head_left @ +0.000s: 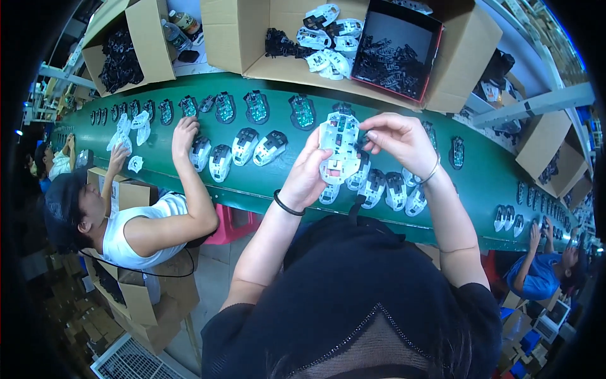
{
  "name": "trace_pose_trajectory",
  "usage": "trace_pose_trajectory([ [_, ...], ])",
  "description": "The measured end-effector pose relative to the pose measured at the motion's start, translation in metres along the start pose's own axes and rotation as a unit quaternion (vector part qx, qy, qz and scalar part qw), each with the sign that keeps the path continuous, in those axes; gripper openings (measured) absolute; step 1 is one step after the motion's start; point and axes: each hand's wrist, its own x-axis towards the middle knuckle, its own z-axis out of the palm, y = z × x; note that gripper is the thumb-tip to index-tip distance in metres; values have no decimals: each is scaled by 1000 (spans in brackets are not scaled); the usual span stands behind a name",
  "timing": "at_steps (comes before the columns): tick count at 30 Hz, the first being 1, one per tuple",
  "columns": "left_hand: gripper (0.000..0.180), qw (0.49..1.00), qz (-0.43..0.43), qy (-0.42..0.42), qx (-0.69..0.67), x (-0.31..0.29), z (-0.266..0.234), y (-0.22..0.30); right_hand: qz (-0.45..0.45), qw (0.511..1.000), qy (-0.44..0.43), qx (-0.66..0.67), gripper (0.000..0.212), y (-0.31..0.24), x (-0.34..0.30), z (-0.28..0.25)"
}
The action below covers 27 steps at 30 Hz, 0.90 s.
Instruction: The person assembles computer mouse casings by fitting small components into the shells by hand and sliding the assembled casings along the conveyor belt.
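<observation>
My left hand (305,173) grips a white computer mouse shell (341,150) by its left edge, thumb on top, with the inner side and its dark slots turned up. My right hand (404,143) is closed in a pinch at the shell's upper right edge, around a small dark part (362,139) whose kind is too small to tell. Below the shell, several white-and-black mouse covers (374,184) lie on the green work surface (252,188), partly hidden by my hands. Beyond it stand dark mouse bases with green circuit boards (302,112).
A cardboard box (222,38) at the back holds white shells (325,35) and a black tray (435,35) of small black parts. At left, a co-worker in a dark cap (65,205) reaches over the surface; another person in blue (536,275) works at far right.
</observation>
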Motion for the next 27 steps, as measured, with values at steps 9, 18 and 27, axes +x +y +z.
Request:
trace_pose_trajectory([
  [9,56,998,18,40,35,-24,11,-10,-95,978,42,-183,26,19,-32,29],
  [18,66,998,-1,22,64,-29,3,-4,-129,965,83,-211,22,10,-34,40],
  [27,69,994,-11,2,112,-28,6,8,-277,859,35,-429,22,11,-14,51],
])
